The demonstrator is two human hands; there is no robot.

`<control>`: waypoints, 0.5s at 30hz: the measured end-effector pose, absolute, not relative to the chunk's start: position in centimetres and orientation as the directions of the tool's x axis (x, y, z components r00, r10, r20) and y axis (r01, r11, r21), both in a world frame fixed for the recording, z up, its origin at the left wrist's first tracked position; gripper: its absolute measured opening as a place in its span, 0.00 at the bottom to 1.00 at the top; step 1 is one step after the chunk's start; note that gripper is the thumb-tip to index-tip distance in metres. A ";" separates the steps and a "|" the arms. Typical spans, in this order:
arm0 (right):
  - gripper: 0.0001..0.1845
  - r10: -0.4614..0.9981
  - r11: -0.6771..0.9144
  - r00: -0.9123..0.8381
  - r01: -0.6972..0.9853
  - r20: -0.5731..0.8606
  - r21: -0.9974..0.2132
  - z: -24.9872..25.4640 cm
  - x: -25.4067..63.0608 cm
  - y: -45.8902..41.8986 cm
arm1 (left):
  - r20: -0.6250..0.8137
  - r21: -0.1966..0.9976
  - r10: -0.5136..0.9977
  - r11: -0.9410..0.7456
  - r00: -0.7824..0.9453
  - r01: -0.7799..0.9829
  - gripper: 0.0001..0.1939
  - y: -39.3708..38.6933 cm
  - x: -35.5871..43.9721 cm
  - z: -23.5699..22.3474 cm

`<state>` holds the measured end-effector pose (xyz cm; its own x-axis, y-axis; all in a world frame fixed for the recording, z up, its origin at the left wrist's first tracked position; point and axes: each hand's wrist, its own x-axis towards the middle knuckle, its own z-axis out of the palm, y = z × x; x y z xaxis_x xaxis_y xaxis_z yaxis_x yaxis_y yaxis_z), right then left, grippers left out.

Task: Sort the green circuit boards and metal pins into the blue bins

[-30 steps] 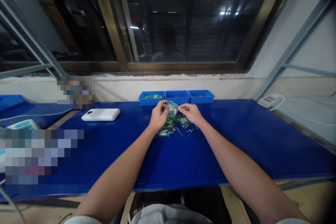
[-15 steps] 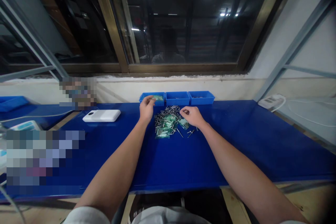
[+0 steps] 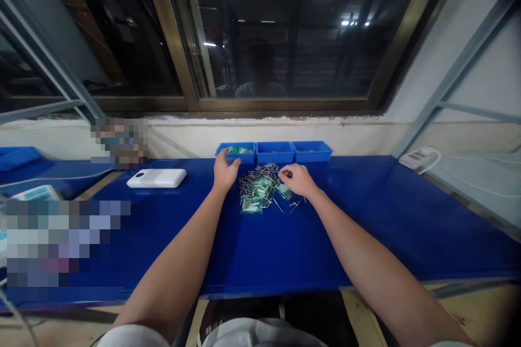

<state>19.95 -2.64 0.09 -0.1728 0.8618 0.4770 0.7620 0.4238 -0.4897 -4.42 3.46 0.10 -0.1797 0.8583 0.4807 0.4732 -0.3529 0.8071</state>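
the left hand (image 3: 226, 172) is reaching to the near left corner of the left blue tray (image 3: 245, 161), thumb and fingers spreading apart, with nothing showing in its grasp. the right hand (image 3: 296, 179) is holding its fingers curled at the right edge of the pile; if they are gripping something, the view is not showing it. metal pins (image 3: 266, 169) and green packets (image 3: 261, 191) are lying together on the blue table (image 3: 268, 249), between the hands. for careful handling, the fingers should be pinching one packet lightly, without scattering the pins.

workshop, blue workbench (image 3: 280, 249), parts bins (image 3: 275, 158) (three abreast)
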 end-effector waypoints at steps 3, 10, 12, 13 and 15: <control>0.08 0.860 0.414 -0.172 0.786 0.480 -0.459 -0.1 20.1 -2.4 | 0.531 0.682 0.847 -0.418 -0.014 0.600 0.27 2.0 -3.7 0.5; 0.14 0.859 0.447 -0.254 0.795 0.444 -0.410 -0.4 20.2 -2.3 | 0.495 0.490 0.821 -0.533 0.283 0.690 0.23 0.2 -2.6 1.0; 0.13 0.863 0.437 -0.244 0.799 0.443 -0.413 -0.5 20.3 -2.3 | 0.501 0.472 0.810 -0.552 0.306 0.688 0.20 0.2 -2.4 0.7; 0.12 0.865 0.430 -0.234 0.801 0.443 -0.417 -0.5 20.3 -2.2 | 0.502 0.464 0.805 -0.559 0.316 0.687 0.19 0.3 -2.4 0.6; 0.11 0.869 0.415 -0.213 0.806 0.447 -0.422 -0.7 20.3 -2.1 | 0.494 0.445 0.800 -0.570 0.342 0.691 0.18 0.3 -2.3 0.5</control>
